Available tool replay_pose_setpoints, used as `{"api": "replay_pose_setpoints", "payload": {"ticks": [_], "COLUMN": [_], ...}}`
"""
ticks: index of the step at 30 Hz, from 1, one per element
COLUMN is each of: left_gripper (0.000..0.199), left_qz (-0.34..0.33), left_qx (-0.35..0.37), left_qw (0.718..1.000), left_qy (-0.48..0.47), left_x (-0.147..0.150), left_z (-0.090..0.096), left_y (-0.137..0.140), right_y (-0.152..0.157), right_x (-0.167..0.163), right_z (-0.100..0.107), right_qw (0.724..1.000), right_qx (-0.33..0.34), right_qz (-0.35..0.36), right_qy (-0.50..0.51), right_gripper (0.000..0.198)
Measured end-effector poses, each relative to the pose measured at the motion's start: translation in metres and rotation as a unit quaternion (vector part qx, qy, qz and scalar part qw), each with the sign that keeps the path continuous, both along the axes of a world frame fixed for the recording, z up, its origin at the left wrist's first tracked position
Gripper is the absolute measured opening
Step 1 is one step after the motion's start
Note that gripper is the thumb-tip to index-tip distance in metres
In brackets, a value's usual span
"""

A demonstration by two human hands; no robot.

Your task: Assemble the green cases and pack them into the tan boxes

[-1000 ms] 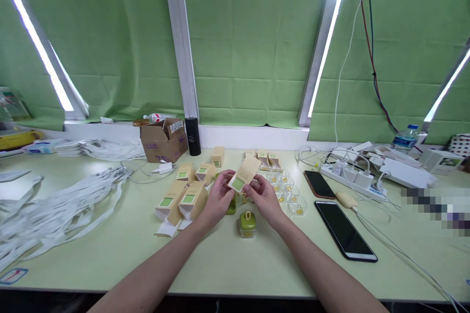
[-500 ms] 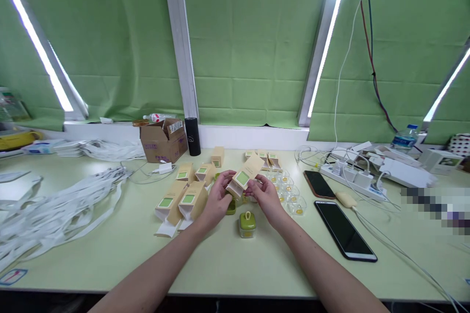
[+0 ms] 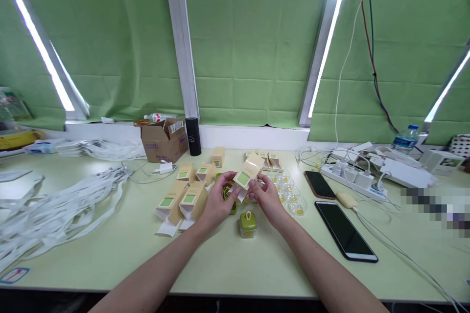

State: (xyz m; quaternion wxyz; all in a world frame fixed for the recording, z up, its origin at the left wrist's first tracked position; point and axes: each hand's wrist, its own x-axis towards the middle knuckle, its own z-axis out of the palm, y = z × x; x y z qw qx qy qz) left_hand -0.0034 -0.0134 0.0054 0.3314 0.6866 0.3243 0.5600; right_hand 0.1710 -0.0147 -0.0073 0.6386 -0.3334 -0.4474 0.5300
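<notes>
Above the middle of the table, a tan cardboard box [image 3: 250, 168] with a green square on its front is tilted between both hands. My left hand [image 3: 221, 196] grips its lower left end, where a white flap sticks out. Fingers of my right hand [image 3: 265, 194] pinch its right edge. Below the hands a small clear container with a green lid and loop [image 3: 248, 224] stands on the table. Green lids [image 3: 232, 208] lie partly hidden behind my left hand. Several clear containers with yellow spots [image 3: 295, 205] sit beyond my right hand.
Several tan boxes [image 3: 194, 199] with white flaps out stand left of my hands; more small boxes [image 3: 274, 161] are at the back. White straps [image 3: 73, 205] cover the left side. Two phones [image 3: 345, 230], a power strip [image 3: 354, 176] and cables lie right. A brown carton [image 3: 164, 141] stands behind.
The box in my hands has tipped slightly, and its white end flap now hangs out by my left hand. Both hands stay in nearly the same place.
</notes>
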Motion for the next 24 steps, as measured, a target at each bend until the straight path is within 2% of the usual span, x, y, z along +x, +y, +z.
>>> {"api": "replay_pose_setpoints", "payload": {"ticks": [5,13,19,24], "left_gripper": [0.040,0.038,0.038,0.043], "left_qz": [0.010,0.046,0.036,0.025], "left_qx": [0.015,0.056,0.085,0.076], "left_qw": [1.000,0.996,0.994,0.995], "left_qy": [0.004,0.043,0.060,0.054], "left_x": [-0.0003,-0.0014,-0.0032,-0.0053], "left_z": [0.0007,-0.0045,-0.0067,-0.0075], "left_y": [-0.0047,0.0010,0.0017,0.0014], "right_y": [-0.0001,-0.0030,-0.0015,0.0008], "right_x": [-0.0015,-0.0015,-0.0011,-0.0004], "right_z": [-0.0001,0.0048,0.0033,0.0009], "right_qw": [1.000,0.999,0.999,0.999], "right_qx": [-0.006,-0.001,-0.009,-0.011], "right_qz": [-0.001,0.044,0.041,0.041], "right_qy": [0.011,-0.001,0.018,0.033], "right_gripper": [0.067,0.072,0.066,0.061]}}
